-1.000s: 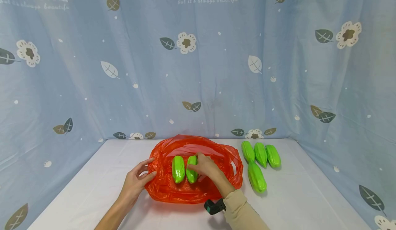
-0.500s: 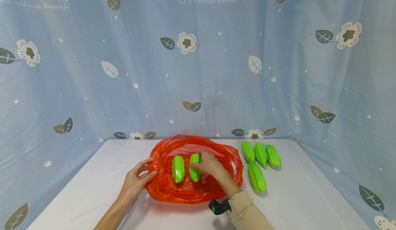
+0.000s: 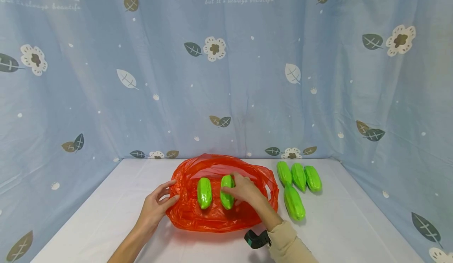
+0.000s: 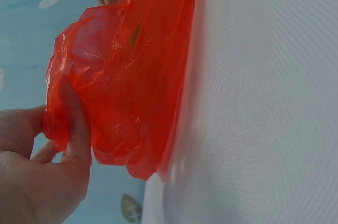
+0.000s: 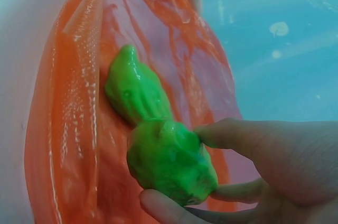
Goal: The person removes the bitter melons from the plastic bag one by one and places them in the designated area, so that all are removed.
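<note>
A red plastic bag [image 3: 212,225] lies spread open on the table. My left hand [image 3: 155,206] pinches its left rim; in the left wrist view, the thumb and fingers of the left hand [image 4: 47,166] have the thin film between them. Inside, on the left, rests one glossy, ridged green gourd [image 3: 204,193]. My right hand [image 3: 245,190] reaches into the bag and grips a second green gourd [image 3: 227,192] by its sides, to the right of the first. In the right wrist view, this held gourd [image 5: 169,160] partly covers the other gourd [image 5: 134,89] behind it.
Several more green gourds [image 3: 294,203] lie on the white table [image 3: 339,216], just right of the bag. A blue patterned curtain [image 3: 226,78] stands behind and along both sides. A black wrist device [image 3: 256,239] hangs near the bag's front edge.
My right hand has moved the gripped gourd to the right inside the bag, widening the gap to the other one. The left hand has kept its place on the rim.
</note>
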Motion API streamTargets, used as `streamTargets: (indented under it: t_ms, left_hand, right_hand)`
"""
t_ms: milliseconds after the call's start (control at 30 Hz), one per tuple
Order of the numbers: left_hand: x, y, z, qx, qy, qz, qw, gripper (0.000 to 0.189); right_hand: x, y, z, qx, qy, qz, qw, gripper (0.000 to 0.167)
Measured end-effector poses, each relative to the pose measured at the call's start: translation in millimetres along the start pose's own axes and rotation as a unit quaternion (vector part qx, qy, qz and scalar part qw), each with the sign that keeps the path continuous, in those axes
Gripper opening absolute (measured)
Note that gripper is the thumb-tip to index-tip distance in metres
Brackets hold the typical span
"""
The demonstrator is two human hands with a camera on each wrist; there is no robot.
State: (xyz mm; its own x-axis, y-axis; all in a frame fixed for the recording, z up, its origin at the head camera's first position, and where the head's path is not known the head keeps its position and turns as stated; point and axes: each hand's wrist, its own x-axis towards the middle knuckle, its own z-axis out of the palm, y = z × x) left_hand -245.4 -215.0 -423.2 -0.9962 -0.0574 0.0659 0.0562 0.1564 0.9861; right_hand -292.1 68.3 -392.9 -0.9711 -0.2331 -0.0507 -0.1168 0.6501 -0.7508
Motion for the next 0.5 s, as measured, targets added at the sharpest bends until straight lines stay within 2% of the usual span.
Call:
streamTargets:
  t_ms: [500]
  left_hand:
    - [1.0,0.5,0.1,0.001,-0.003,-0.008,1.0,0.057]
  right_hand:
    - [-18.6,2,-19,-0.018,0.014,-0.015,0.9996,0.072]
